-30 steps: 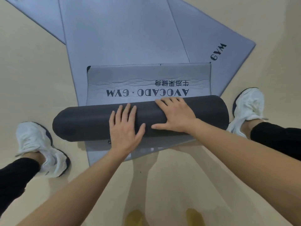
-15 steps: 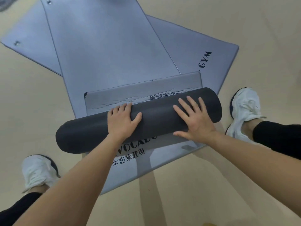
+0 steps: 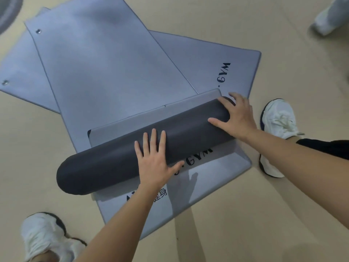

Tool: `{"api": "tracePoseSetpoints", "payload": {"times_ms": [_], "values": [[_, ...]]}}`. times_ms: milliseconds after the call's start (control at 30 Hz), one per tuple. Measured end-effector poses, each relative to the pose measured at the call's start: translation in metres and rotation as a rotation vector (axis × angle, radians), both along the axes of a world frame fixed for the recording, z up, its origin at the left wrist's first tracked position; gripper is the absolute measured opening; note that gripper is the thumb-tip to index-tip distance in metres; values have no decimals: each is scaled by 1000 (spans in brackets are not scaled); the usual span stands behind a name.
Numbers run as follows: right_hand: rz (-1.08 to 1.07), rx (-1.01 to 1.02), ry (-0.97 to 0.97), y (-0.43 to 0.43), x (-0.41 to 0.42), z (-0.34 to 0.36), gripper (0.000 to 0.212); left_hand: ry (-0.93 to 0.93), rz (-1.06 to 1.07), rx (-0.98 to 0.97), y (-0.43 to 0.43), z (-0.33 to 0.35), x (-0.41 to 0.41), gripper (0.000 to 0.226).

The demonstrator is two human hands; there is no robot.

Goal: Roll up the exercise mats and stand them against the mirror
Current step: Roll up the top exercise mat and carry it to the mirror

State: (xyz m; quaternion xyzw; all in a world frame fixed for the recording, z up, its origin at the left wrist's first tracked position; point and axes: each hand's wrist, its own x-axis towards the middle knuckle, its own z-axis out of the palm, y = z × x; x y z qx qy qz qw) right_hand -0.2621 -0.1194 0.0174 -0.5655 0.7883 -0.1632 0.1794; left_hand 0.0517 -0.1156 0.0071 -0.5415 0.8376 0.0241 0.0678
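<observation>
- Two hands rest flat on top of the rolled mat (image 3: 113, 163). It lies slantwise over a flat mat (image 3: 105, 72) on the floor (image 3: 28, 148), and its left end juts past that mat's edge.
- The left hand (image 3: 154, 165) is spread, fingers straight and a little apart, with the palm pressed on the roll near its middle. This looks meant to hold the coil tight while pushing it toward the far side.
- The right hand (image 3: 237, 118) sits at the roll's right end with its fingers fanned. Some reach over the end, probably to steady it so the layers do not slide out sideways.
- Only a narrow pale strip (image 3: 151, 119) of the same mat is left unrolled on the far side, so this roll seems almost done.
- The flat mat and a third mat (image 3: 207, 59) crossed beneath it are not yet rolled.
- The right shoe (image 3: 277, 125) and left shoe (image 3: 43, 235) stand wide apart, one near each end of the roll, in a bracing stance.
- No mirror is in view.
</observation>
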Motion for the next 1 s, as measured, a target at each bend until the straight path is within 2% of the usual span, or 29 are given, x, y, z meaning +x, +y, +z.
{"api": "tracePoseSetpoints", "payload": {"times_ms": [133,233,333,467,600,667,733,800,867,1000], "values": [[-130,116,-317,23,0,-8,97,24,8,18,-31,1,0,114],[-195,94,-337,15,6,0,100,46,2,89,-57,5,0,114],[-220,177,-336,5,12,17,100,59,23,134,-62,14,4,112],[-290,296,-418,10,41,40,98,122,94,59,-19,27,8,97],[-426,558,-721,36,81,36,83,182,60,64,42,26,13,94],[-345,649,-739,49,87,34,72,200,60,98,59,23,20,98],[-188,685,-628,54,82,42,62,221,55,134,70,21,27,108],[-7,673,-383,54,70,45,71,223,56,137,74,20,32,110],[140,562,-186,55,66,43,91,234,64,127,73,19,32,107],[424,321,-248,58,71,25,101,224,83,162,50,30,16,106]]}}
